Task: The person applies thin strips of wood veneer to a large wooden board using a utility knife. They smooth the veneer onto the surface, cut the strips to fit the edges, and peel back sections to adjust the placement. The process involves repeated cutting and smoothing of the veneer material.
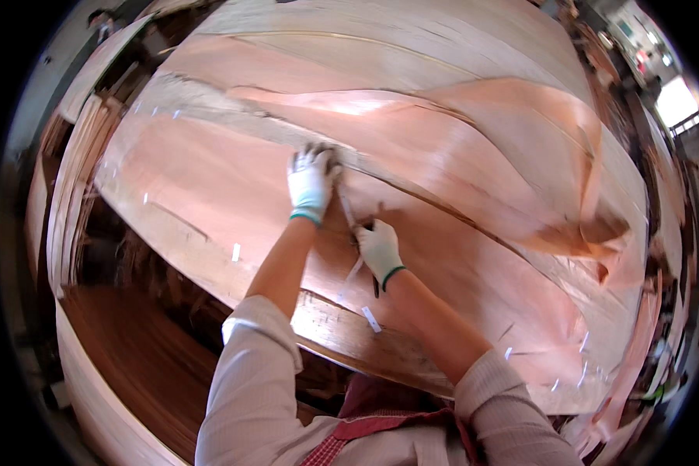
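Note:
Large pinkish wood veneer sheets (233, 167) lie in overlapping layers before me. My left hand (311, 186), in a white glove with a light-blue cuff, rests on the veneer with fingers stretched beside a long split edge. My right hand (380, 250), gloved in white with a green cuff, is closed just below and to the right. A dark slim tool (376, 288) pokes out beneath the right hand; its kind is unclear. A narrow whitish strip (346, 203) runs from near the left thumb to the right hand. Below it lies a pale strip (352, 278).
A loose veneer piece (512, 109) lies rumpled at the right, its edge curling up. Short white tape pieces (371, 319) are stuck along the near edge. Stacked veneer (81, 179) stands at the left, and a brown wooden surface (132, 357) sits lower left.

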A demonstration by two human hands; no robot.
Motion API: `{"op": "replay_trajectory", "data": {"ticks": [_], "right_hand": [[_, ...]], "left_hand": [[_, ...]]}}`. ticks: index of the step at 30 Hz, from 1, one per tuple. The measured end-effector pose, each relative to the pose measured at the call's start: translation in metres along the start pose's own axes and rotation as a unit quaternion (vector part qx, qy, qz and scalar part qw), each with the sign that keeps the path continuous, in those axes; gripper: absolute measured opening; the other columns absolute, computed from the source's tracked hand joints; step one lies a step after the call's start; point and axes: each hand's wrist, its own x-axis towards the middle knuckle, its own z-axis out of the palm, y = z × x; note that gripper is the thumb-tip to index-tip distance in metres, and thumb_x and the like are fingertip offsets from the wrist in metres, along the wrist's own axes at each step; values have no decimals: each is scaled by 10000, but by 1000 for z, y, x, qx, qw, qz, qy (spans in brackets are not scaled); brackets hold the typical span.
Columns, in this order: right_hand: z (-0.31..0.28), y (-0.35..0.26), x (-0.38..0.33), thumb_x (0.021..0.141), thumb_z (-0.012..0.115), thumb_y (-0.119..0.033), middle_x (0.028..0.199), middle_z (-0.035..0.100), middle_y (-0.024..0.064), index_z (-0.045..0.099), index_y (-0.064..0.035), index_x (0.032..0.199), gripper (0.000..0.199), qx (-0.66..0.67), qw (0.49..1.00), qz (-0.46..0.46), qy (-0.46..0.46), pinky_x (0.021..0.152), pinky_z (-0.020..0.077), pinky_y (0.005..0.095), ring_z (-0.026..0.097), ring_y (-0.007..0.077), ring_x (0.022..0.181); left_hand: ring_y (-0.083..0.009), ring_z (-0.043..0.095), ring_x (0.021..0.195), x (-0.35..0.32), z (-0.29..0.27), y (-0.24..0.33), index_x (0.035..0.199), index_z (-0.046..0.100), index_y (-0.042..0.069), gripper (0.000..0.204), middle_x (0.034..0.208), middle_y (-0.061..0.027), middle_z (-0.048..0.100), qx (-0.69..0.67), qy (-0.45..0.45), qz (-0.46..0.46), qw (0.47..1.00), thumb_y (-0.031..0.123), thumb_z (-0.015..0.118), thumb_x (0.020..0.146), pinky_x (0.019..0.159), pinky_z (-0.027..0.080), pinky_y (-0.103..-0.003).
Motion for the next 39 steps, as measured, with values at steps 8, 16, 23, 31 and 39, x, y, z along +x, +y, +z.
{"op": "replay_trajectory", "data": {"ticks": [8,16,23,31,39], "right_hand": [[-163,-15,-12,857,608,-190,735,640,130,614,-13,867,177,-125,992,11,-18,599,478,367,603,243,652],[-248,114,-138,899,642,-209,683,599,6,603,-56,869,161,229,922,175,259,456,366,200,483,55,514],[-253,139,-151,887,655,-220,682,605,16,605,-57,873,171,302,880,230,285,420,356,215,461,65,468],[-266,163,-152,873,656,-219,681,609,28,602,-21,853,206,87,935,148,310,492,409,245,520,97,528],[-397,188,-179,867,657,-181,730,646,87,630,15,891,199,147,923,190,300,575,458,310,573,165,606]], "left_hand": [[-313,486,1220,-10,12,7,1246,580,106,390,1317,-114,547,-86,-58,0,995,226,593,875,1094,265,-495],[-310,499,1188,-76,0,276,1115,580,78,299,1210,-109,569,-296,-204,359,861,191,620,841,1022,382,-437],[-288,526,1119,-64,35,335,1209,557,93,382,1210,-102,567,-189,-216,316,904,124,590,830,945,418,-422],[-250,471,1247,-68,55,340,1341,478,74,501,1368,-102,491,-120,-202,551,801,48,456,841,1082,337,-366],[-286,484,1225,-85,41,408,1221,564,52,440,1252,-122,564,-200,-263,456,826,51,565,781,1013,389,-424]]}}
